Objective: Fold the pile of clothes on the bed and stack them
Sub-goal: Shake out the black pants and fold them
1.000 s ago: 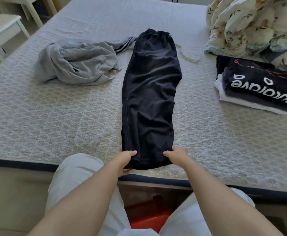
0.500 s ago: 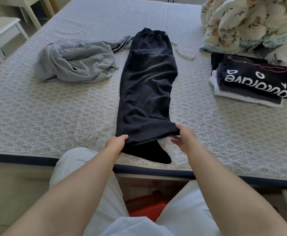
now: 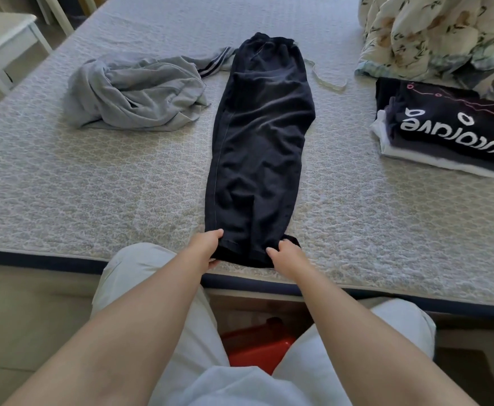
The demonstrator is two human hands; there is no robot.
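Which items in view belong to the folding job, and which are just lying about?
Job: black trousers, gripped at the hem by left hand and right hand; crumpled grey garment; folded stack.
Lying about: floral quilt; white table; red object.

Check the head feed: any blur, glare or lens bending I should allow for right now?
Head view: sharp in the middle, both hands, left and right, crisp on the dark trousers; wide-angle bending curves the bed edge; soft daylight, no glare; the trousers' folds read poorly in their darkness.

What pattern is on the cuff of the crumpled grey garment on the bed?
Dark stripes on the cuff of the crumpled grey garment, seen in the head view.
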